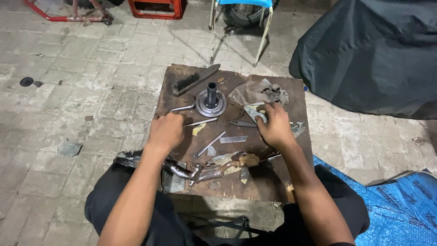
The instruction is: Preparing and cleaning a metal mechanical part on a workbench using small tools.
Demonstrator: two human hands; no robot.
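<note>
A: Where left hand rests, at board's left-centre: fingers curled shut around near end of thin rod; bent tube just beyond knuckles. Rod flat on board, tip toward centre.

B: Noted. Right hand?

A: At right-centre, palm down, fingers closed on pale scrap; whether pinched or merely pressed, cannot tell. Dark pointed blade just left of it, touching or not unclear.

B: Reason for spread?

A: Judged: parts laid out singly, within reach of both hands, for sorting. Hub upright at back-centre, shaft up, likely so as not to roll. Brush at back-left corner, out of the way. Rag crumpled at back-right, beside right hand.

B: Near edge?

A: Bolt diagonal at centre; flat strip beside it. Rusty lever along front edge, overhanging left, probably too long to lie square.

B: Surroundings?

A: Brick floor; chair legs behind board; black cover at right; blue tarp lower right.
</note>
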